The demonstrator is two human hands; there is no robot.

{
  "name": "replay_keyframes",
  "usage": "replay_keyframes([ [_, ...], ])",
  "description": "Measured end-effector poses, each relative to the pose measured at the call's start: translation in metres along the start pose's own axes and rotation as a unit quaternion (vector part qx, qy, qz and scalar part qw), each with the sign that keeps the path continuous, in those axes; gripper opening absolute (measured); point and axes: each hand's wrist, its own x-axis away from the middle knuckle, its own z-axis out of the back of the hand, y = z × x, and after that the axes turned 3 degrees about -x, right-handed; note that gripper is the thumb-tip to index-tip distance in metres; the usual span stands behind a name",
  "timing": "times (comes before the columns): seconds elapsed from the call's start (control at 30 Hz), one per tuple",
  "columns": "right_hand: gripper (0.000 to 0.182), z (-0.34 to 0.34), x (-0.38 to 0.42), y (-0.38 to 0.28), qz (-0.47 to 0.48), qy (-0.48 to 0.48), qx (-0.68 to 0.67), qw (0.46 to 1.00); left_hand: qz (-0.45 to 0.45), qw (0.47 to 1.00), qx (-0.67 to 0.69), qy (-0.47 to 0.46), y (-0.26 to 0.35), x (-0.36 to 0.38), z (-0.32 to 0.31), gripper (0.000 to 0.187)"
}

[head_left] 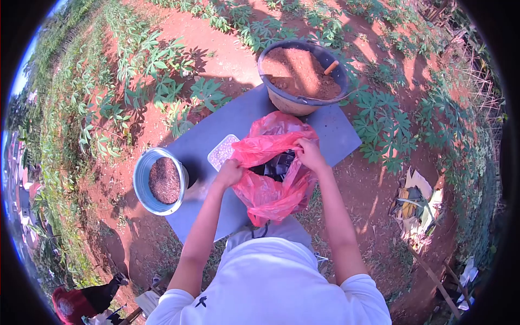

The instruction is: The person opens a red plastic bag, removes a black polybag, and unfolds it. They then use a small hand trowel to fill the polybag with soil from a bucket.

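Observation:
A red plastic bag lies at the near edge of the grey table, its mouth spread wide. Inside it are black, shiny pieces that look like folded plastic; their exact kind I cannot make out. My left hand pinches the bag's left rim. On the upper right rim, my right hand is closed around the plastic. Just beyond my left hand sits a small white container with pale pinkish bits in it, partly covered by the bag.
A large dark basin of reddish soil, with an orange-brown handle sticking out, stands at the table's far end. A blue bucket of brown grains is at the left. Leafy plants surround the table; dry scraps lie right.

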Motion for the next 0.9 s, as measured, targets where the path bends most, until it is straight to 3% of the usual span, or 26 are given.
replay_keyframes([
  [0.03,0.019,0.002,-0.001,0.011,0.064,0.077,0.002,0.995,0.009,0.992,0.113,-0.05,-0.008,0.004,0.015,0.033],
  [0.07,0.019,0.01,-0.008,0.027,0.068,0.069,-0.004,0.995,-0.032,0.983,0.145,-0.107,-0.031,0.0,0.027,0.031],
  [0.1,0.02,0.021,-0.01,0.047,-0.007,0.067,-0.123,0.99,-0.07,0.968,0.177,-0.166,-0.053,-0.001,0.038,0.029],
  [0.13,0.021,0.029,-0.01,0.064,-0.085,0.063,-0.239,0.965,0.053,0.937,0.283,-0.197,-0.054,0.01,0.053,0.026],
  [0.17,0.021,0.039,-0.014,0.072,-0.084,0.057,-0.244,0.965,0.072,0.921,0.333,-0.187,-0.05,0.024,0.074,0.026],
  [0.2,0.023,0.054,-0.021,0.076,-0.091,0.078,-0.329,0.937,0.075,0.922,0.334,-0.181,-0.052,0.031,0.088,0.026],
  [0.23,0.024,0.067,-0.025,0.07,-0.102,0.097,-0.41,0.901,0.087,0.89,0.417,-0.164,-0.057,0.039,0.097,0.025],
  [0.27,0.024,0.074,-0.028,0.064,-0.105,0.09,-0.412,0.901,0.1,0.849,0.497,-0.147,-0.061,0.047,0.1,0.025],
  [0.33,0.023,0.083,-0.043,0.037,-0.135,0.059,-0.37,0.917,0.106,0.852,0.491,-0.147,-0.072,0.048,0.095,0.028],
  [0.37,0.042,0.086,-0.049,0.049,-0.139,-0.016,-0.277,0.951,0.106,0.856,0.482,-0.15,-0.078,0.048,0.094,0.032],
  [0.4,0.042,0.087,-0.049,0.039,-0.133,-0.025,-0.28,0.95,0.11,0.857,0.484,-0.14,-0.066,0.05,0.095,0.032],
  [0.43,0.056,0.091,-0.041,0.015,-0.08,-0.014,-0.11,0.991,0.122,0.909,0.382,-0.114,-0.04,0.052,0.093,0.037],
  [0.47,0.071,0.096,-0.033,-0.009,-0.024,-0.002,0.062,0.998,0.135,0.948,0.274,-0.09,-0.019,0.053,0.088,0.045],
  [0.5,0.071,0.103,-0.028,-0.03,-0.023,-0.01,0.06,0.998,0.143,0.946,0.278,-0.089,-0.008,0.058,0.079,0.045],
  [0.53,0.081,0.111,-0.023,-0.05,-0.009,-0.032,0.002,0.999,0.094,0.99,0.089,0.058,0.001,0.064,0.069,0.056],
  [0.57,0.092,0.117,-0.021,-0.066,0.007,-0.051,-0.056,0.997,0.039,0.973,-0.107,0.203,0.013,0.067,0.061,0.068],
  [0.6,0.092,0.122,-0.021,-0.078,0.012,-0.054,-0.057,0.997,0.042,0.972,-0.107,0.207,0.034,0.067,0.059,0.068],
  [0.67,0.079,0.121,-0.02,-0.095,0.109,0.031,-0.058,0.992,-0.038,0.939,-0.115,0.322,0.079,0.073,0.063,0.071],
  [0.7,0.079,0.116,-0.022,-0.097,0.11,0.028,-0.061,0.992,-0.035,0.939,-0.116,0.323,0.092,0.073,0.063,0.071],
  [0.77,0.064,0.107,-0.034,-0.097,0.12,-0.083,-0.159,0.976,-0.055,0.952,-0.07,0.292,0.112,0.066,0.065,0.065],
  [0.8,0.053,0.097,-0.038,-0.1,0.147,-0.113,-0.124,0.975,-0.054,0.951,-0.068,0.297,0.113,0.06,0.06,0.065],
  [0.87,0.056,0.067,-0.051,-0.082,0.235,-0.164,0.008,0.958,-0.068,0.964,-0.135,0.218,0.104,0.046,0.043,0.06],
  [0.9,0.056,0.052,-0.054,-0.065,0.241,-0.165,0.008,0.956,-0.082,0.957,-0.153,0.233,0.103,0.043,0.04,0.046],
])
